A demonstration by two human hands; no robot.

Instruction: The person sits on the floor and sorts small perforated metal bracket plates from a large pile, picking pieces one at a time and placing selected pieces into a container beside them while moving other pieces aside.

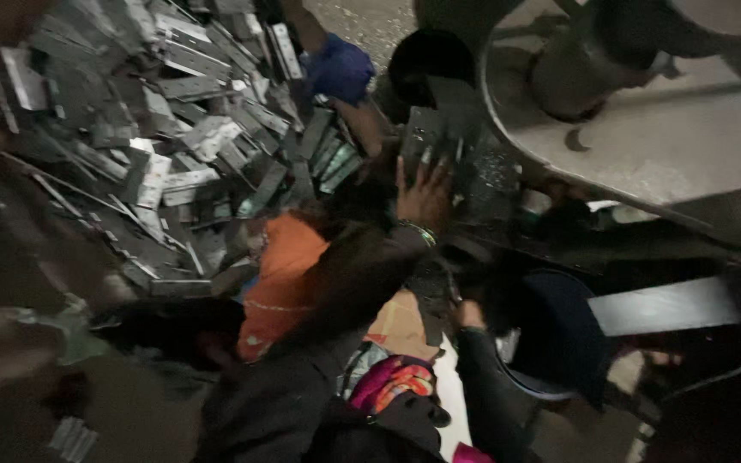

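One left hand (423, 195) spread open against dark metal plate (429, 135), right grip unclear.

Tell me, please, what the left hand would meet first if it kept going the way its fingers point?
The left hand points up at the dark metal plate its fingertips already seem to touch; depth is unclear in the blur.

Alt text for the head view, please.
A hand reaches up to a dark metal plate beside a grey machine. A heap of flat metal hinges lies left of it. The other hand is low, in shadow.
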